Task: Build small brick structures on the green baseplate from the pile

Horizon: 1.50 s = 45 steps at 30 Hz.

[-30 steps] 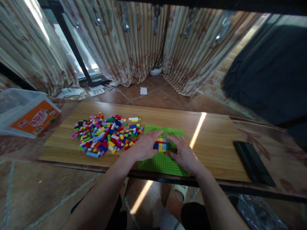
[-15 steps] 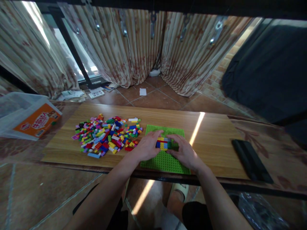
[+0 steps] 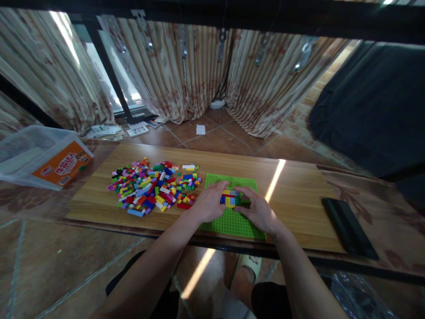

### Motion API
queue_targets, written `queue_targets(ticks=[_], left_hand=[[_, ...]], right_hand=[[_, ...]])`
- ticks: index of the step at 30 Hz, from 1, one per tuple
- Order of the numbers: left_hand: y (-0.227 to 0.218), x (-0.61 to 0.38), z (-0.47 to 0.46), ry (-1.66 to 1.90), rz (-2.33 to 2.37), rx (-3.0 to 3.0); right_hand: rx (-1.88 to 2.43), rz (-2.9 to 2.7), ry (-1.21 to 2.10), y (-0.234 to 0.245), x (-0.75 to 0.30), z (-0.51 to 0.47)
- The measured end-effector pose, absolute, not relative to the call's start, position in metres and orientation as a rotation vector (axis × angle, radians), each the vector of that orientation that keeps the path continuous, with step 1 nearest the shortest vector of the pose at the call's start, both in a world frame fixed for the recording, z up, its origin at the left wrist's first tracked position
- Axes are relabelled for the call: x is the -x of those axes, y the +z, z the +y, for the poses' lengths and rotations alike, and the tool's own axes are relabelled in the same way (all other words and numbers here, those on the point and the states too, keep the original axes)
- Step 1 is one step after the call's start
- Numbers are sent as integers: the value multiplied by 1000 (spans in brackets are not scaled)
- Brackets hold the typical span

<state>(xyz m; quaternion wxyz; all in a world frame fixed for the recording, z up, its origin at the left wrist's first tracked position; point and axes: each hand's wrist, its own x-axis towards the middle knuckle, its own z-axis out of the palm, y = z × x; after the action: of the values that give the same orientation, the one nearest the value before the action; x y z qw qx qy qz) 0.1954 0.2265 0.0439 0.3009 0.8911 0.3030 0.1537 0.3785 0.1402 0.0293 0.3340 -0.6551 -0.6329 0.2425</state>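
Note:
A green studded baseplate [image 3: 229,221] lies on a wooden board [image 3: 299,204] in front of me. On it stands a small block of joined bricks [image 3: 229,198] in yellow, blue, red and green. My left hand [image 3: 209,204] curls against the block's left side. From the right, my right hand [image 3: 259,210] has its fingers bent round the block. A heap of loose coloured bricks [image 3: 152,186] is spread just left of the baseplate.
A clear plastic tub with an orange label [image 3: 46,157] sits at the far left. A black flat object [image 3: 348,228] lies at the board's right end. Striped curtains [image 3: 199,71], tiled floor and papers [image 3: 137,130] lie beyond.
Both hands stay on the brick block, with the right fingers shifting slightly over it. The view has drifted a little, so everything sits slightly to the right.

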Motion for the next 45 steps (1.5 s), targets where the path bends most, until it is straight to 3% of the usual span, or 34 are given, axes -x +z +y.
queue_targets(ticks=[28,38,45], left_hand=[[40,-193,224,415,722,-2453],[45,-190,236,418,664,-2386],[48,-178,246,464,814,-2274]], right_hand=[[1733,-1776,456,19,-384,142],[1770,-1687,568,22,-391,145],[1774,-1245,246,34,-381,148]])
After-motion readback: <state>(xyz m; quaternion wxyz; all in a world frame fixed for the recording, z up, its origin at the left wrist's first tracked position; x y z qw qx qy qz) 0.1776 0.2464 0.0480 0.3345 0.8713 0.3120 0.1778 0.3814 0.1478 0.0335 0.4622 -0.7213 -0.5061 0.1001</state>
